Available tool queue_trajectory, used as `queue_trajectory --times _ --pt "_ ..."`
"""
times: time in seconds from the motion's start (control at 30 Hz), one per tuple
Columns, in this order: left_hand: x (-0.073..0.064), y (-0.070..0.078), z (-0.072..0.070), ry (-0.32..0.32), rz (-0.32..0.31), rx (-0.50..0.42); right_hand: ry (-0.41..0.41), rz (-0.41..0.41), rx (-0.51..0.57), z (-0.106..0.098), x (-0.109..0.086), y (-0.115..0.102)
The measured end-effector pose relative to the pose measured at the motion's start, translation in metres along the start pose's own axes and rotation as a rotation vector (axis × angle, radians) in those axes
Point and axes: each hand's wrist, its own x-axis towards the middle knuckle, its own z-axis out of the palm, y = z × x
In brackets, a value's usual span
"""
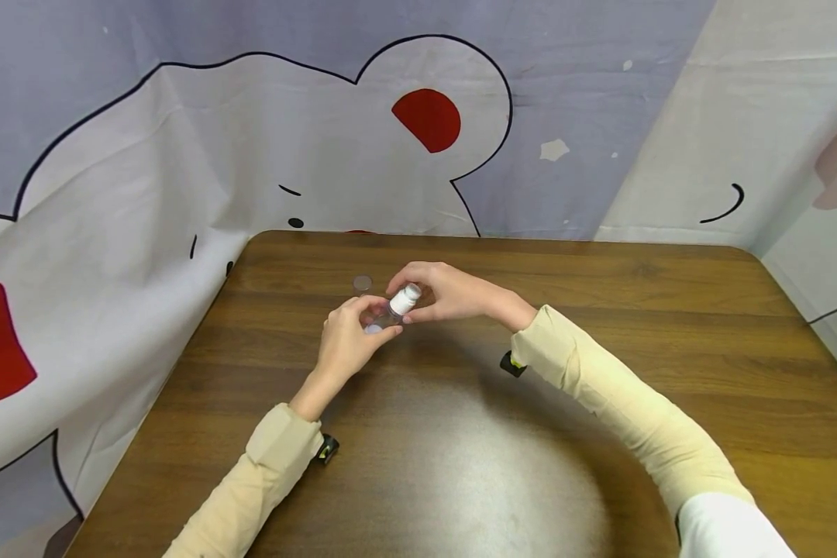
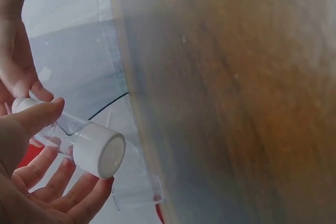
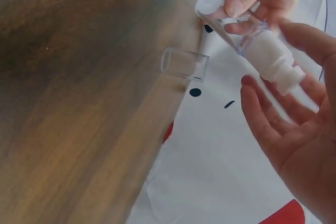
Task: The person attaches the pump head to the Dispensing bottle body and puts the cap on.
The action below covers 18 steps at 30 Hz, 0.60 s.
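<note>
A clear bottle (image 3: 237,34) with a white base and a white pump top (image 1: 405,299) is held tilted above the table. My left hand (image 1: 349,335) grips its clear body, thumb on one side and fingers on the other, with the white base (image 2: 100,150) facing the left wrist camera. Around the pump top, my right hand (image 1: 453,291) is spread with thumb and fingers at either side; a gap shows between a fingertip (image 3: 249,83) and the bottle in the right wrist view. On the table beyond the left hand stands a clear cap (image 3: 185,65).
The brown wooden table (image 1: 502,457) reaches under both arms. Behind its far edge hangs a printed cloth (image 1: 265,139) with a cartoon pattern, which also covers the left side.
</note>
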Motion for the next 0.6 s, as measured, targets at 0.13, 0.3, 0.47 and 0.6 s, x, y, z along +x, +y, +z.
queue_trajectory --times 0.13,0.3,0.47,0.6 --pt "0.0008 0.0004 -0.0004 0.007 0.000 0.004 -0.010 -0.115 -0.084 -0.0023 -0.0012 -0.0009" --pt "0.0011 0.0019 0.0001 0.003 0.002 0.001 0.017 -0.167 -0.198 -0.0031 -0.0021 -0.0018" --pt "0.0017 0.0038 0.0000 0.005 0.005 -0.006 0.034 -0.157 -0.191 -0.0043 -0.0041 -0.0028" --pt "0.0017 0.0047 -0.0003 0.003 0.006 -0.003 0.028 -0.100 -0.160 -0.0046 -0.0052 -0.0024"
